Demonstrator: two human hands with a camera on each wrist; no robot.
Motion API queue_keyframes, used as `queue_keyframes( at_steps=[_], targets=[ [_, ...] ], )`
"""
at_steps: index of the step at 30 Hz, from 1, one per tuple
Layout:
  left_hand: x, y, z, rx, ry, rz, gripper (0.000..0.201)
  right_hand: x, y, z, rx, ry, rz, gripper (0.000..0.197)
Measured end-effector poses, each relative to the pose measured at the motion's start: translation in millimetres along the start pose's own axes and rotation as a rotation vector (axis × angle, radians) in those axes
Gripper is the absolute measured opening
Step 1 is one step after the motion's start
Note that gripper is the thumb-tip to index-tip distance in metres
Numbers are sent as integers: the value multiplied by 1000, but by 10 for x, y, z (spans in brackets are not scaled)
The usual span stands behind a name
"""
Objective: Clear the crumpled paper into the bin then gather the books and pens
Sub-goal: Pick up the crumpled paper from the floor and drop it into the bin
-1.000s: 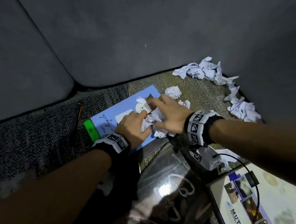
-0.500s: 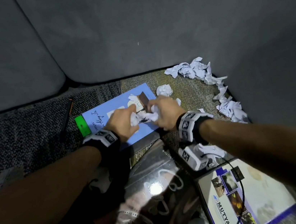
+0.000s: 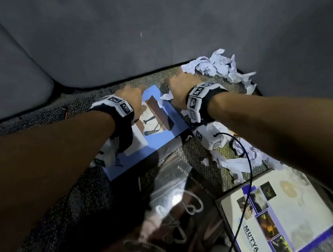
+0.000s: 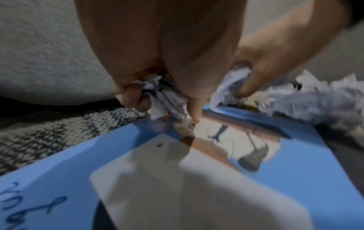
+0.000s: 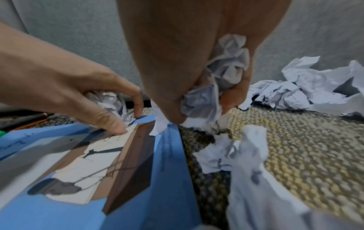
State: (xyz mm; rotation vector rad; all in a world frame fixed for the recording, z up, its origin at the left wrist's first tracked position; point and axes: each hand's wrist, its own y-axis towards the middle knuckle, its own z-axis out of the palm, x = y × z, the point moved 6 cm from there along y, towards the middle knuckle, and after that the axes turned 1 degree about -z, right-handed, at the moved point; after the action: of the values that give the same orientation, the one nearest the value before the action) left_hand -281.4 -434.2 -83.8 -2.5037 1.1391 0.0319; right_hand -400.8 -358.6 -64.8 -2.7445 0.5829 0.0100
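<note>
Over blue book (image 3: 166, 115), hands (image 3: 179, 90) clutching paper (image 5: 222, 77)

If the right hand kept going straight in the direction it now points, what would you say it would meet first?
Probably the loose crumpled paper pile by the grey sofa cushion, just ahead of the right hand, which already grips a paper wad. Depth is unclear, so it could reach the cushion instead.
</note>
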Motion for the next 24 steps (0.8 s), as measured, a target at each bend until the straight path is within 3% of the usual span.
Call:
queue_keyframes(
  at_steps=[6,11,13,16,18,24],
  targets=[
    [21,-43,45,32,-64,-58,33,-74,53,39,17,127,37,28],
    [84,-172,-180,11,-378,-71,8,-304,-47,-36,-53,411,145,24],
    [127,-240,-340,2,-568,-71,8,-396,-120,-190,-134,555,200,32],
    [237,-296,-649,-85,-660,-58,14,-434,-249,-467,-202,683,215,14],
    [284,-373,-770,-91,-710,-50,14,-467,-392,-570,-202,715,229,27],
    [-116,-612,-552,5,-432,68,8,-1010,-1086,-348,-163,776,419,50]
  ],
)
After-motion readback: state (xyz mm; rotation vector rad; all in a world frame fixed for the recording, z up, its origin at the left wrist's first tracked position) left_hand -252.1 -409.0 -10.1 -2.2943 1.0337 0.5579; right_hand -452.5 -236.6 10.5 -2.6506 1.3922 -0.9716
